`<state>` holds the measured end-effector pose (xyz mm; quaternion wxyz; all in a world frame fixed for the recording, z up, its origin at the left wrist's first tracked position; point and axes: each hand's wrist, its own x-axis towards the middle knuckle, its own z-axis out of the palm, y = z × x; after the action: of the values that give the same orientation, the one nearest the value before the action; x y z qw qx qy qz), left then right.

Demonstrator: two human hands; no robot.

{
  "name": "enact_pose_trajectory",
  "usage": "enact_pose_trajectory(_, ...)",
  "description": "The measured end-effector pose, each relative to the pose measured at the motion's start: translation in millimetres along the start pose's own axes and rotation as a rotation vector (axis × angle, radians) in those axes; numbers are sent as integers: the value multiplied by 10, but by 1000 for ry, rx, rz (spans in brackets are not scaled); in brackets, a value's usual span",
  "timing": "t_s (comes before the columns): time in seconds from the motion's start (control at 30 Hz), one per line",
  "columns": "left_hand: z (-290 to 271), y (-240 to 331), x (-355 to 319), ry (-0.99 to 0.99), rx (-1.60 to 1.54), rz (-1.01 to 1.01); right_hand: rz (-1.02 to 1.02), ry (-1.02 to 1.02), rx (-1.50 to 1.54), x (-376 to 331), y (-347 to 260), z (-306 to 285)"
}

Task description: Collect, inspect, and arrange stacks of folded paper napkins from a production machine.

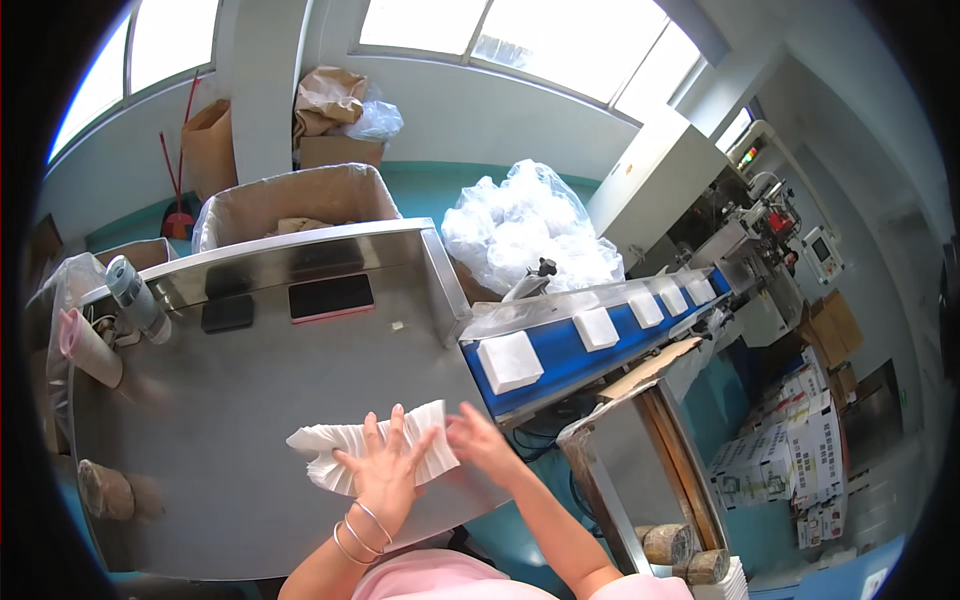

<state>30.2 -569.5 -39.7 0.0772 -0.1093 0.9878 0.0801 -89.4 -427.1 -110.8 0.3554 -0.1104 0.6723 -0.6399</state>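
Note:
A fanned stack of thin white paper sheets, like napkins (330,440), lies at the front of the metal table (230,420). My left hand (388,468), with bangles at its wrist, rests on top of the stack with its fingers spread. Just beyond the stack's right end is my right hand (485,445), slightly blurred, its fingers apart with nothing seen in them. Whether its fingertips touch the sheets I cannot tell.
Right of the table, a blue conveyor belt (555,358) carries several white stacks (510,361). A phone (331,297) and a dark flat case (228,314) lie at the back. A bottle (138,300), a pink cup (90,348) and a roll (105,490) line the left edge.

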Motion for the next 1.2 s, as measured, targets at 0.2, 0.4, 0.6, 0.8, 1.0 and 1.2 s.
enact_pose_trajectory(0.2,37,38,60,8,-18,-17,51,-65,-344,47,13,-15)
enact_pose_trajectory(0.4,29,84,56,8,21,12,-190,68,-441,-32,-128,77)
enact_pose_trajectory(0.6,-8,105,89,-64,-1,8,46,324,613,177,-25,-387)
enact_pose_trajectory(0.8,39,113,123,-22,-44,-21,-260,-65,-475,-82,-145,24)
enact_pose_trajectory(1.0,48,162,120,-34,7,12,-205,-20,-261,-23,-49,11)
enact_pose_trajectory(1.2,84,161,105,51,-50,34,1,374,602,167,52,-407)
